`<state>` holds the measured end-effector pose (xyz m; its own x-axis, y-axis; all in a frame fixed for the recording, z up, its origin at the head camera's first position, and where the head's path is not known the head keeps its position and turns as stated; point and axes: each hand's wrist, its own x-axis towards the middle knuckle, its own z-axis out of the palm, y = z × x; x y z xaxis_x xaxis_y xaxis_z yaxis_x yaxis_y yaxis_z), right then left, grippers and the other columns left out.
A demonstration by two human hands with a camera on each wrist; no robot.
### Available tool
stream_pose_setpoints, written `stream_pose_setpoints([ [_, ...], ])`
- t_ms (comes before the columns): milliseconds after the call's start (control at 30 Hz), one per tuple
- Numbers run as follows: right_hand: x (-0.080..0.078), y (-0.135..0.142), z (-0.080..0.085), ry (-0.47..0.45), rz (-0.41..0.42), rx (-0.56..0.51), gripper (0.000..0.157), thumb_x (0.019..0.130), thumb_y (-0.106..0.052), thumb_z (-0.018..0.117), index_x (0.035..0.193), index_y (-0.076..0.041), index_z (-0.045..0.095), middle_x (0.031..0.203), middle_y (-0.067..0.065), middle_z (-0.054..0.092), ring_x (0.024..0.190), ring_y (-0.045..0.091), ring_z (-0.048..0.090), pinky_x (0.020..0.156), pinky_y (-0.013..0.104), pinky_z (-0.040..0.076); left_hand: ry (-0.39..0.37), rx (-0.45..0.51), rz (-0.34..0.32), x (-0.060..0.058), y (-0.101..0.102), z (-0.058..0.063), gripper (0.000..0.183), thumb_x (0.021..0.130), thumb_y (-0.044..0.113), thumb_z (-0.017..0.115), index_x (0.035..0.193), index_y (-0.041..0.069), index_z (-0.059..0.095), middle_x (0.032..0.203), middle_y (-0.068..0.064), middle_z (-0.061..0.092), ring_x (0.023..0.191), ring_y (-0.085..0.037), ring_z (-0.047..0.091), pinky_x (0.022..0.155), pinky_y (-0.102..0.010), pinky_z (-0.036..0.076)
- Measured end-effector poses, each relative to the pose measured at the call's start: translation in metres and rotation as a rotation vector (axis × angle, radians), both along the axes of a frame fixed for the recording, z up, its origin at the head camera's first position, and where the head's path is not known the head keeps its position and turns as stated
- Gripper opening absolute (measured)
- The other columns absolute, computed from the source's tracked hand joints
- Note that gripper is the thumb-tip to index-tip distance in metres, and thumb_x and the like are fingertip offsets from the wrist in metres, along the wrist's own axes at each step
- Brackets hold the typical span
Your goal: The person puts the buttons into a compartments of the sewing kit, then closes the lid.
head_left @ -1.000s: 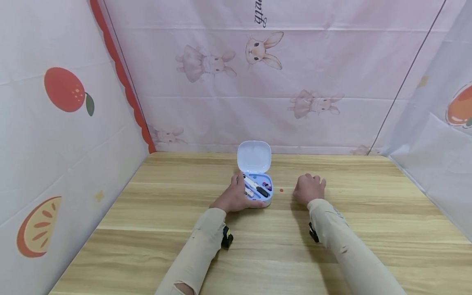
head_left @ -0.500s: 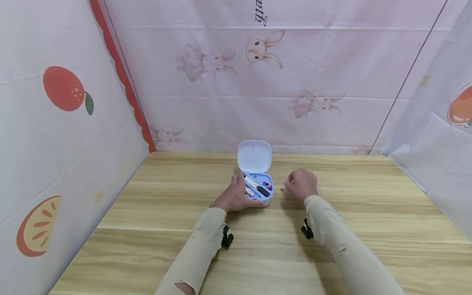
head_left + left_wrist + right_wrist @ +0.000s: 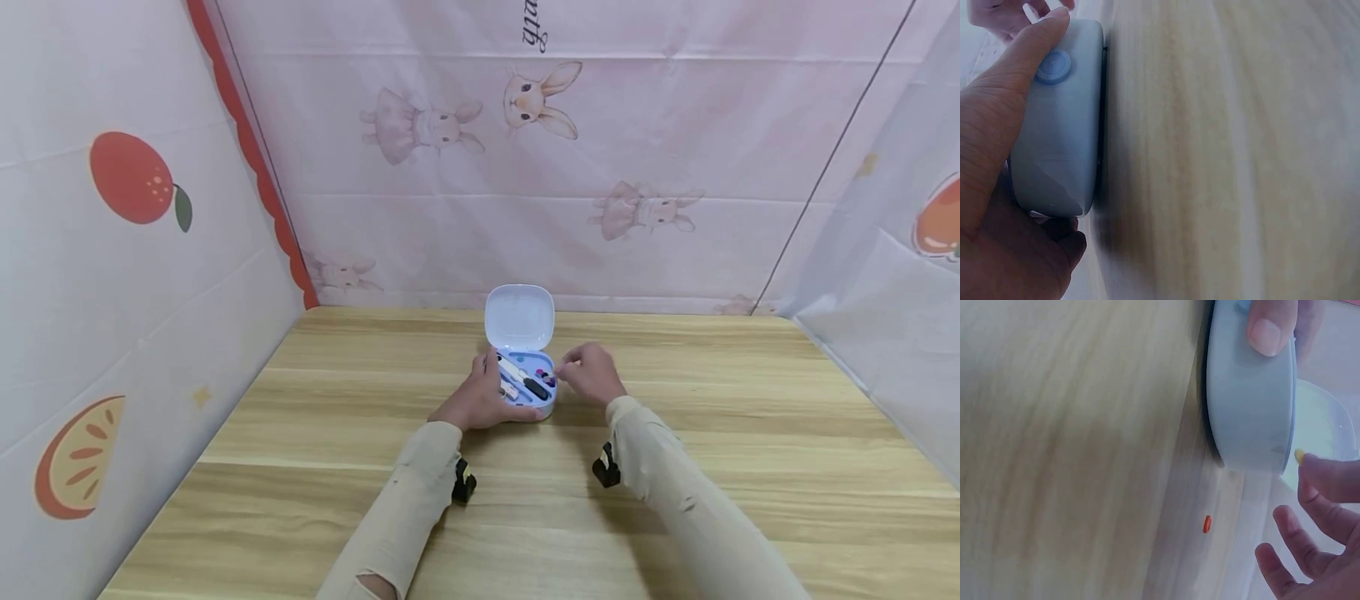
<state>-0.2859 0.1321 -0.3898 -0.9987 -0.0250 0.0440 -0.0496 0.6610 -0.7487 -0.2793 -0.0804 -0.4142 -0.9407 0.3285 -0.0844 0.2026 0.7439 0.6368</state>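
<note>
A small pale-blue case (image 3: 550, 402) with compartments stands on the table, its whitish lid (image 3: 519, 317) raised at the back. My left hand (image 3: 478, 402) grips the case, thumb along its front and fingers round the left side. In the left wrist view a round blue button (image 3: 1054, 67) shows on the front wall, near the thumb. My right hand (image 3: 592, 375) is at the case's right edge. Between its thumb and index finger it pinches a small yellow piece (image 3: 1299, 456); the other fingers are spread. Inside the case lie a white-and-black tool (image 3: 534, 388) and small purple pieces (image 3: 546, 377).
A small red piece (image 3: 1207, 524) lies on the wooden table (image 3: 517, 533) just right of the case, under my right hand. Printed cloth walls (image 3: 450, 233) enclose the table at the back and on both sides.
My right hand has moved left across the table, over the red piece, to the right edge of the case. The left hand has kept its grip on the case.
</note>
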Motion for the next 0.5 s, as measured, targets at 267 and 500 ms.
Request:
stream_pose_setpoints([
  [267, -0.0004, -0.0008, -0.0054, -0.073, 0.027, -0.027, 0.026, 0.089, -0.014, 0.062, 0.103, 0.004, 0.075, 0.111, 0.017, 0.07, 0.102, 0.031, 0.056, 0.089, 0.044, 0.045, 0.002, 0.003, -0.003, 0.0003, 0.0008, 0.0001, 0.137, 0.071, 0.067, 0.082, 0.163, 0.012, -0.003, 0.162, -0.015, 0.014, 0.128, -0.032, 0.043, 0.109, -0.047, 0.04],
  [500, -0.0005, -0.0019, -0.0025, -0.022, 0.044, 0.04, 0.019, 0.087, -0.014, 0.068, 0.093, 0.001, 0.077, 0.102, 0.012, 0.07, 0.087, 0.025, 0.052, 0.072, 0.033, 0.039, -0.001, 0.006, -0.004, -0.0015, 0.0008, -0.0013, 0.137, 0.071, 0.068, 0.081, 0.163, 0.012, -0.003, 0.161, -0.014, 0.015, 0.127, -0.032, 0.043, 0.108, -0.048, 0.041],
])
